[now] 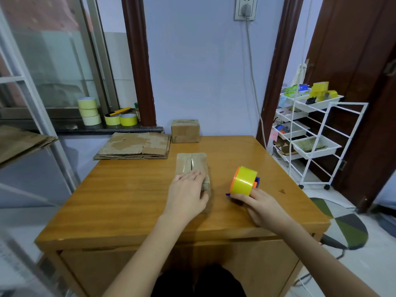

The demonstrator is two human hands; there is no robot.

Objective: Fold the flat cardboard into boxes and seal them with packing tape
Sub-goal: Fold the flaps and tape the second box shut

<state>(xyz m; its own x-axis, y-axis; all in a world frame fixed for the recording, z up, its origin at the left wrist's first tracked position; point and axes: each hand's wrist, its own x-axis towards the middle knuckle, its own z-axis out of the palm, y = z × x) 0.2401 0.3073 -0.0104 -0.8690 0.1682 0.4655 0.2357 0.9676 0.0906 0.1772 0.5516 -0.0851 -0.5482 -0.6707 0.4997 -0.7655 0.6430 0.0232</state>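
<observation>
My left hand [188, 195] lies flat on the near end of the small box [192, 168], fingers straight, pressing down. It covers the box's near half; whether the seam there is taped I cannot tell. A shiny strip of clear tape runs along the far part of the top seam. My right hand [260, 207] grips the tape dispenser [244, 181], fingers curled round its handle. Handle mostly hidden under my fingers; only a blue tip pokes out left. The yellow roll in its orange frame stands on the table just right of the box, apart from it.

Wooden table [128, 200], glossy. At its far left corner, a stack of flat cardboard [135, 146], worn and patchy, overhanging the edge. A finished box [185, 131] sits at the far edge against the pale wall; print on its top too small to read. Tape rolls [89, 111] stacked on the window ledge, two more lying beside them. White wire rack [317, 133] to the right, trays cluttered, contents hard to make out. A cable hangs from the wall socket [245, 8].
</observation>
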